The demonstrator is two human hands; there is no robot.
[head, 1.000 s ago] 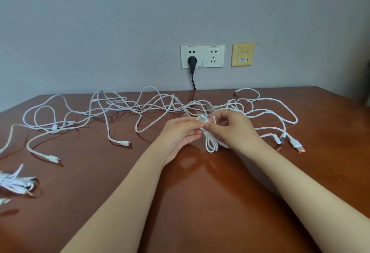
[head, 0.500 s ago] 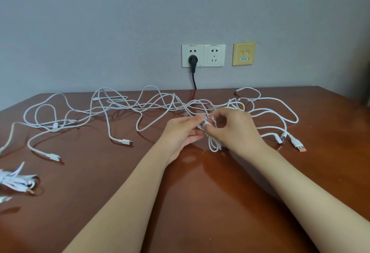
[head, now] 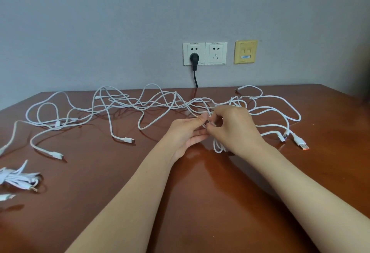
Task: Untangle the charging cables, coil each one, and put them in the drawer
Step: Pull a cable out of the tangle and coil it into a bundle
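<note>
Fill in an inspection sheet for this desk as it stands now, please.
Surface: glossy brown table, no damage seen.
Job's things: white charging cables tangled across the far half; a small cable loop hangs under the hands; no drawer in view.
Clutter: a bundled cable with an audio jack at the left edge.
Grips: left hand and right hand both pinch the cable loop.
Cables: black power cord plugged into the wall; orange-tipped USB plug lies loose on the right.
Surroundings: grey wall, double socket, yellow plate.
</note>
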